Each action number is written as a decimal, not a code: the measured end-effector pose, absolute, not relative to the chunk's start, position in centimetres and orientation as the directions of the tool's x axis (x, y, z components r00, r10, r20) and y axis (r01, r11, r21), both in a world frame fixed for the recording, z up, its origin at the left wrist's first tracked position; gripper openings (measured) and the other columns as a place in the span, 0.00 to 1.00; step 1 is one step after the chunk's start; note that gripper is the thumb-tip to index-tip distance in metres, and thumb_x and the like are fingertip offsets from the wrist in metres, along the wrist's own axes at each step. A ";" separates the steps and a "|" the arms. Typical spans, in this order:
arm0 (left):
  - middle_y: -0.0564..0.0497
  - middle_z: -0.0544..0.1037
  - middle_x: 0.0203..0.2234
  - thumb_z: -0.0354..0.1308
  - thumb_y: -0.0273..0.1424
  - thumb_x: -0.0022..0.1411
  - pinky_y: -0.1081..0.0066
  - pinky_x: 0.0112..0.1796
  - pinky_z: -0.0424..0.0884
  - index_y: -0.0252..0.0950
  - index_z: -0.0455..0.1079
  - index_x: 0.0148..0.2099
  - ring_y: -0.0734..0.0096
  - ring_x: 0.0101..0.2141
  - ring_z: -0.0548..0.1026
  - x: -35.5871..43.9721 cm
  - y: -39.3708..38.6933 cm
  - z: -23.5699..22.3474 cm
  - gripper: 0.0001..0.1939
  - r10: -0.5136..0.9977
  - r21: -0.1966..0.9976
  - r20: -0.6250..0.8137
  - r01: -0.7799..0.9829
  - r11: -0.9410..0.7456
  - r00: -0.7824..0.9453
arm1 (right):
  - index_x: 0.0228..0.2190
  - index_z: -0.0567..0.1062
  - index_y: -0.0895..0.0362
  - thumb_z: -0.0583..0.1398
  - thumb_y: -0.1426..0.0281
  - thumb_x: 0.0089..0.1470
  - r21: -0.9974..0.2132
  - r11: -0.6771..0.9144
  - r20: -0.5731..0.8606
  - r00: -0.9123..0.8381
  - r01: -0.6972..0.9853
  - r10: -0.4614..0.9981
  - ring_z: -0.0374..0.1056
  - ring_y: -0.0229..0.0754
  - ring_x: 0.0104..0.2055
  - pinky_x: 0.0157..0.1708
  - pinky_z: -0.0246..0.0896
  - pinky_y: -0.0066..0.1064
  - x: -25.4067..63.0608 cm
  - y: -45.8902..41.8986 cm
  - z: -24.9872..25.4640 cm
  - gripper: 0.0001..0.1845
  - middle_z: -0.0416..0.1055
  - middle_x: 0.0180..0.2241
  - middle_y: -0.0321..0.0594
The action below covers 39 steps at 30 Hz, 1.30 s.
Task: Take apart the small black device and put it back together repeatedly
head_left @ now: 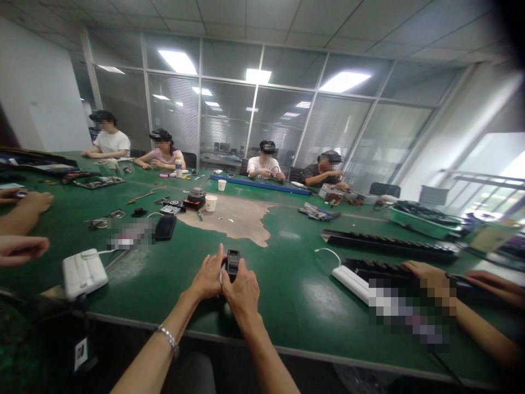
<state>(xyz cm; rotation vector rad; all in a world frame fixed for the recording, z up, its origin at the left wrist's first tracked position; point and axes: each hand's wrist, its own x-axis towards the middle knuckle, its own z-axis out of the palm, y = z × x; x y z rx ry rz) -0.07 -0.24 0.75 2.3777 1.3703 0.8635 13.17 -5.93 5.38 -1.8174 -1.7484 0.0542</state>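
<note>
A small black box-shaped device [233, 260] with slots or ports on its face is held upright just above the green table's near edge. My right hand [243, 287] has its thumb and index finger closed around it. My left hand [208, 276] presses in from the other side, its index finger pointing up along the device. Something thin and white shows between the hands, too small to name. The lower part of the device is hidden behind my fingers. A silver bracelet [168, 340] circles my left wrist.
White power banks [85, 273] lie left and right of me. Ahead are a black phone-like slab [165, 227], paper cups [210, 203] and a bare brown patch [235, 219]. Black toothed strips [385, 243] lie right. Co-workers' hands [430, 282] are at both sides; several people sit opposite.
</note>
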 end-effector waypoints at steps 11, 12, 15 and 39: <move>0.43 0.66 0.58 0.68 0.50 0.44 0.45 0.60 0.42 0.39 0.20 0.69 0.48 0.60 0.59 -0.1 0.0 0.6 0.68 0.846 0.517 0.364 0.671 -0.532 0.390 | 0.56 0.65 0.63 0.53 0.55 0.59 -0.571 0.007 0.403 0.273 0.821 0.874 0.70 0.49 0.42 0.41 0.59 0.33 17.6 -4.5 7.8 0.31 0.74 0.40 0.52; 0.43 0.66 0.58 0.68 0.51 0.44 0.46 0.60 0.41 0.39 0.20 0.69 0.48 0.60 0.59 0.0 -0.1 0.7 0.69 0.848 0.520 0.362 0.671 -0.529 0.388 | 0.57 0.65 0.64 0.53 0.56 0.59 -0.563 -0.012 0.406 0.289 0.826 0.867 0.70 0.50 0.43 0.42 0.58 0.33 18.3 -4.5 7.4 0.32 0.74 0.41 0.53; 0.42 0.67 0.57 0.69 0.50 0.43 0.46 0.60 0.42 0.39 0.20 0.69 0.48 0.59 0.61 0.1 -0.2 0.9 0.69 0.855 0.530 0.359 0.672 -0.517 0.375 | 0.58 0.62 0.67 0.54 0.57 0.58 -0.521 -0.031 0.434 0.296 0.853 0.851 0.69 0.52 0.43 0.43 0.58 0.36 19.8 -4.9 5.6 0.34 0.73 0.42 0.56; 0.39 0.64 0.59 0.68 0.50 0.44 0.48 0.58 0.49 0.36 0.23 0.69 0.46 0.58 0.61 -0.2 -0.5 1.3 0.68 0.843 0.544 0.400 0.648 -0.534 0.359 | 0.61 0.56 0.66 0.52 0.56 0.59 -0.357 0.157 0.638 0.118 0.921 0.761 0.61 0.54 0.52 0.51 0.55 0.45 20.4 -6.4 1.6 0.36 0.61 0.57 0.58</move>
